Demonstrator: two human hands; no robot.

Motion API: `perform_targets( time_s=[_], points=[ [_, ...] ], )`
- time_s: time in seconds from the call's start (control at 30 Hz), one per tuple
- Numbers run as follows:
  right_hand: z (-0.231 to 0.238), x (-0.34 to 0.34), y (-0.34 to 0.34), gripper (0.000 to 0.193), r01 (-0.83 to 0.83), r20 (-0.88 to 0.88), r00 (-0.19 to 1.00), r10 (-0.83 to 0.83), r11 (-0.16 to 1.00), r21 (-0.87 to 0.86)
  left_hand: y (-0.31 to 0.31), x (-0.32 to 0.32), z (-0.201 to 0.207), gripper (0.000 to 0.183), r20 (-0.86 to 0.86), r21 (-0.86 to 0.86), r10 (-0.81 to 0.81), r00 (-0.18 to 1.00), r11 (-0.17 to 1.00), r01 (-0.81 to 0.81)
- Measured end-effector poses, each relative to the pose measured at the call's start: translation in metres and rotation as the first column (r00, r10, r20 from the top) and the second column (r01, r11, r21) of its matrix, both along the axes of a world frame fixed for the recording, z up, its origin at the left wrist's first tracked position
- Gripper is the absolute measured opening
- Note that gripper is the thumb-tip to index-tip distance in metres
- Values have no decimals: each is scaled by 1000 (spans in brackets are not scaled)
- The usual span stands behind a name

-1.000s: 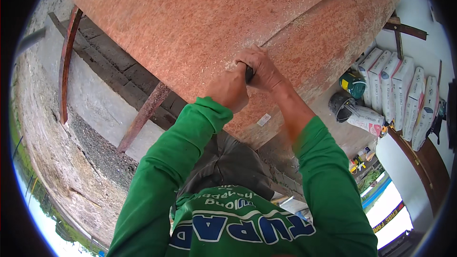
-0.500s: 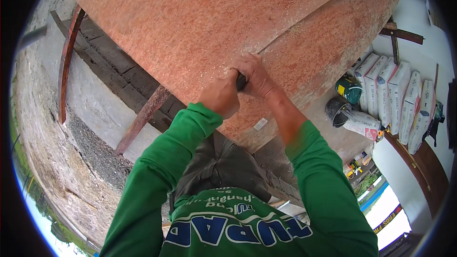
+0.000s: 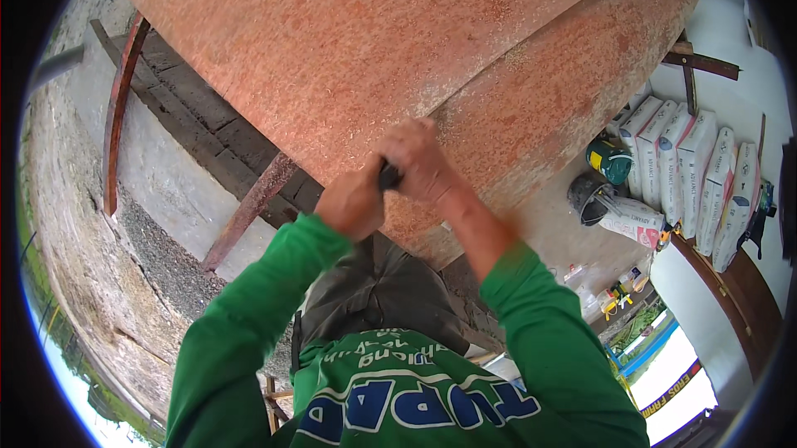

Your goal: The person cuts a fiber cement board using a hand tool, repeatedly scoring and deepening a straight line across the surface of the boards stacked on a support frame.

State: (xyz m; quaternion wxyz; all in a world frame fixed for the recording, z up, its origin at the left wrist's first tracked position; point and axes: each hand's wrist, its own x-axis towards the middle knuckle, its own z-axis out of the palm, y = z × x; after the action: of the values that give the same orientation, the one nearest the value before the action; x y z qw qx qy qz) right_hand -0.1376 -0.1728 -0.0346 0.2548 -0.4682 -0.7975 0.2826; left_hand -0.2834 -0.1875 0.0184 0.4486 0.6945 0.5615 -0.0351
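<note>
A wide reddish-brown board (image 3: 332,58) spreads out before me, strewn with pale shavings and dust. On its near part, both my hands are closed together around a black-handled tool (image 3: 388,175); only a bit of the dark handle shows, and its working end is hidden. My right hand (image 3: 417,163) wraps over the front, fingers curled. Just behind and to the left, my left hand (image 3: 352,201) grips too, close to the board's near left edge. From beside the right hand a long dark seam (image 3: 531,45) runs to the far right across the board.
Reddish wooden posts (image 3: 249,211) stand below the board's left edge, beside a grey concrete ledge (image 3: 178,186). At right are stacked white sacks (image 3: 696,157), a dark bucket (image 3: 588,199) and a green container (image 3: 608,159). A curved brown wooden panel (image 3: 730,307) lies farther right.
Both hands, still closed on the tool, have moved toward me and a little left across the board. My left elbow has shifted outward. The right forearm now covers most of a small white label.
</note>
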Motion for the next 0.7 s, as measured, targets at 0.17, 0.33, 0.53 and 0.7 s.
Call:
perform_targets(
  time_s=[0.17,0.33,0.53,0.7],
  points=[
    [5,3,-11,33,-10,78,997,18,994,-106,-3,4,7,30,82,-16,25,996,1000,-24],
    [86,-76,-87,14,-105,-121,987,105,994,1,-83,-73,134,22,-131,-162,44,990,985,-66],
    [-2,1,0,25,-12,45,999,11,1000,28,3,1,0,29,-33,-66,-37,999,997,35],
    [-3,2,-8,25,-4,49,999,5,1000,-15,2,3,0,31,48,-44,-3,999,999,5]
  ],
)
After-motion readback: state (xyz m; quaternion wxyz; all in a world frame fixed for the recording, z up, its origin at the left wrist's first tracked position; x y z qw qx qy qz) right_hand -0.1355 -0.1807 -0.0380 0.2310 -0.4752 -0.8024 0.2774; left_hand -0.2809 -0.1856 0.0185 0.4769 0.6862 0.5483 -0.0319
